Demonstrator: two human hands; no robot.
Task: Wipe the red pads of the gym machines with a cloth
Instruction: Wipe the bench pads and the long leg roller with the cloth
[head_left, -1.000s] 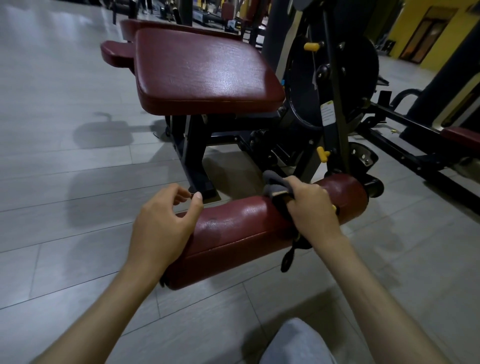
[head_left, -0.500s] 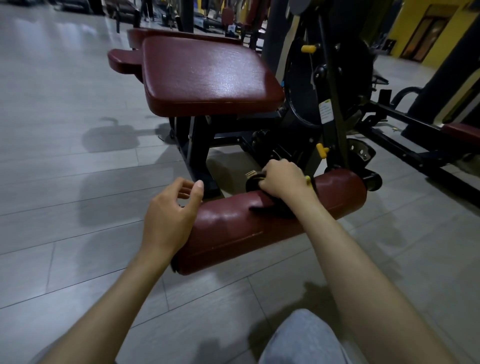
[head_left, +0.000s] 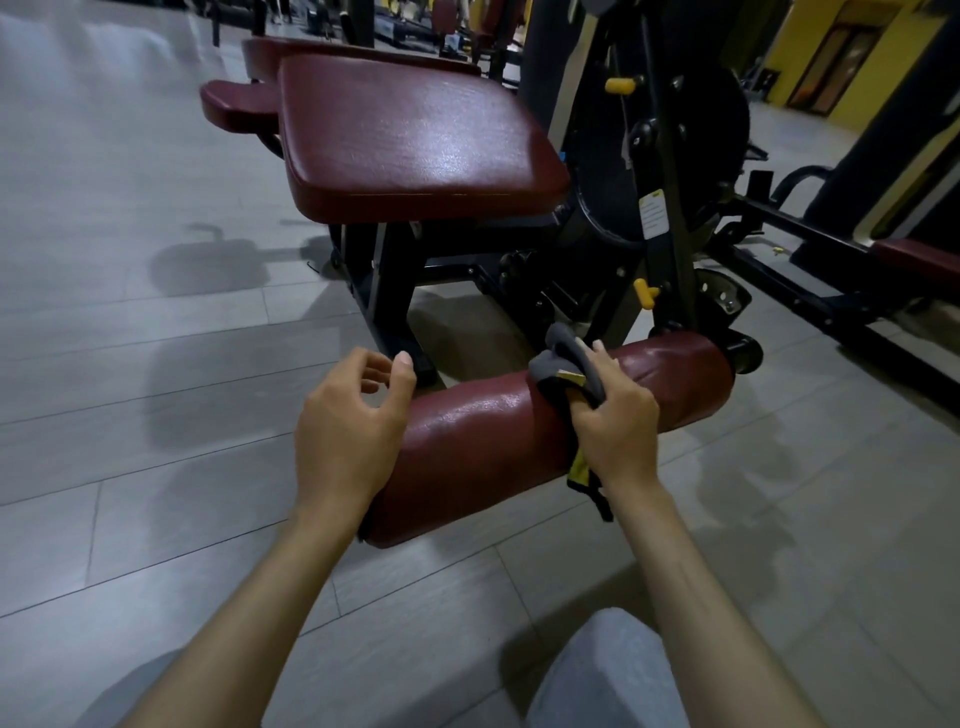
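Note:
A dark red roller pad (head_left: 483, 436) lies low and slanted across the middle of the head view. My right hand (head_left: 613, 415) presses a grey cloth with yellow trim (head_left: 563, 364) onto the top of the roller, a strip of cloth hanging down its near side. My left hand (head_left: 353, 426) rests on the roller's left end, fingers curled loosely with nothing in them. Behind and above stands a large flat red seat pad (head_left: 410, 140), with another red pad (head_left: 228, 104) jutting out to its left.
The black machine frame (head_left: 660, 208) with yellow knobs rises behind the roller on the right. A further black frame with a red pad (head_left: 914, 260) runs along the right edge. Grey floor tiles (head_left: 130, 364) spread to the left. My grey-clad knee (head_left: 608, 675) shows at the bottom.
My right hand carried the cloth over the far side of the roller and has now come back onto its top and near side. The left hand stayed on the roller's left end.

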